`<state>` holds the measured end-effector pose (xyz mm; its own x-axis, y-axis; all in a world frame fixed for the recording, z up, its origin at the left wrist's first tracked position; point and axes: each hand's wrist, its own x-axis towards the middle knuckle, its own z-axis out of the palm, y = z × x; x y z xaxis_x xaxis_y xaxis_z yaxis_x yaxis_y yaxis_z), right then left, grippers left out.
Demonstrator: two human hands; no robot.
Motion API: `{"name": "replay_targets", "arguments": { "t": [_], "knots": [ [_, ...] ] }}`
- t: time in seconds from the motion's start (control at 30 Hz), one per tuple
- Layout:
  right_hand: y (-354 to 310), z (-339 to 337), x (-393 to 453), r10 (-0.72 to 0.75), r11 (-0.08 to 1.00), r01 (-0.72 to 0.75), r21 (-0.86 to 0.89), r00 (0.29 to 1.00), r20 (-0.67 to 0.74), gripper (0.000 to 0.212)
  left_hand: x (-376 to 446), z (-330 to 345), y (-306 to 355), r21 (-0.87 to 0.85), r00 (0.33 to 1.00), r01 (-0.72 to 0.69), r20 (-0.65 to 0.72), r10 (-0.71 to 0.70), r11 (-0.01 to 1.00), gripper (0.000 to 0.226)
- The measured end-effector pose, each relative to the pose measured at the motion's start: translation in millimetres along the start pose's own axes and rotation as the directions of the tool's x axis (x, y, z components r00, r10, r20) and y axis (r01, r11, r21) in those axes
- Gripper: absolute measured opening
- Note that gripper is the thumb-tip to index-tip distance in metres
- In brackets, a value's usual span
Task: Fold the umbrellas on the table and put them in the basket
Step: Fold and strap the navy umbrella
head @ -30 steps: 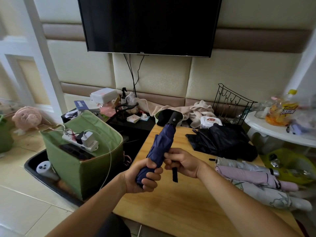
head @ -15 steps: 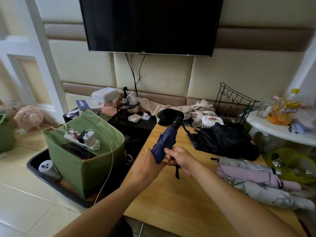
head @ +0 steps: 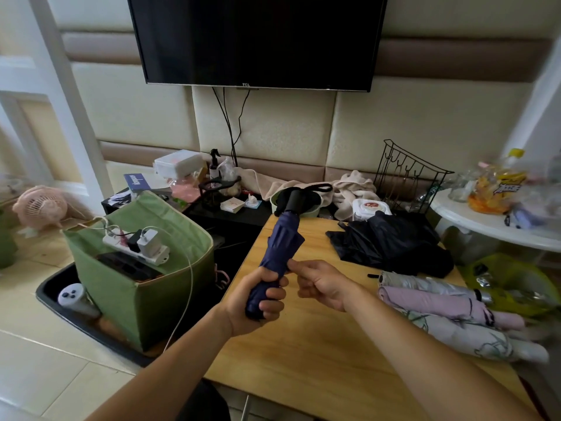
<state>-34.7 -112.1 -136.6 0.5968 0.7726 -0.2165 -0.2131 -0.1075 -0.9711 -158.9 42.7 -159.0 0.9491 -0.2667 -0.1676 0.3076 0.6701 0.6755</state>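
Gripping the navy umbrella point(head: 274, 262) low, left hand point(head: 258, 302) tilts its handle away; right hand point(head: 321, 282) pinches its mid-fabric.

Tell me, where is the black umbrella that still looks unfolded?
In the head view, the black umbrella lies crumpled at the far right of the wooden table, in front of the wire rack and behind three rolled umbrellas.

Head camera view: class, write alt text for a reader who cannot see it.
A person's left hand grips a folded navy umbrella above a wooden table, while the right hand pinches its fabric. Three folded umbrellas and a loose black umbrella lie to the right.
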Motion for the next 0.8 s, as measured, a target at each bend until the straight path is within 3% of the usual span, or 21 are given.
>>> {"name": "replay_targets", "arguments": {
  "t": [0.13, 0.27, 0.37, 0.43, 0.5, 0.63, 0.67, 0.8],
  "knots": [
    [-1, 2, -1, -0.1, 0.994, 0.101, -0.042, 0.995, 0.026, 0.028, -1, -5, 4, -0.074, 0.989, 0.072, 0.135, -0.062, 0.995, 0.016],
    [0, 2, 1, -0.035, 0.998, 0.039, -0.05, 0.997, 0.076, 0.042, -1, -10, -2, -0.172, 0.973, 0.128, 0.213, -0.09, 0.977, 0.016],
    [7, 1, 2, -0.042, 0.992, 0.016, 0.123, 0.976, 0.213, 0.049, -4, -9, -10, -0.187, 0.962, 0.155, 0.252, -0.105, 0.97, 0.018],
    [8, 3, -1, -0.103, 0.976, 0.057, 0.211, 0.97, 0.219, 0.044, -5, -5, -13, -0.135, 0.967, 0.136, 0.232, -0.103, 0.981, 0.021],
    [6, 5, -1, -0.134, 0.974, 0.103, 0.201, 0.979, 0.151, 0.038, -6, -3, -12, -0.016, 0.986, 0.102, 0.134, -0.099, 0.995, 0.03],
    [12, 3, 6, -0.118, 0.989, 0.114, 0.098, 0.992, 0.039, 0.018, -8, 6, -3, 0.228, 0.971, 0.152, -0.214, -0.102, 0.962, 0.051],
    [13, 3, 8, -0.113, 0.993, 0.113, 0.041, 0.994, -0.004, 0.013, -8, 8, -1, 0.289, 0.954, 0.156, -0.294, -0.068, 0.944, 0.05],
    [15, 11, 10, -0.142, 0.951, 0.092, -0.296, 0.979, -0.15, 0.025, 2, 17, 1, 0.612, 0.835, 0.146, -0.497, 0.235, 0.777, 0.047]
  ]
}}
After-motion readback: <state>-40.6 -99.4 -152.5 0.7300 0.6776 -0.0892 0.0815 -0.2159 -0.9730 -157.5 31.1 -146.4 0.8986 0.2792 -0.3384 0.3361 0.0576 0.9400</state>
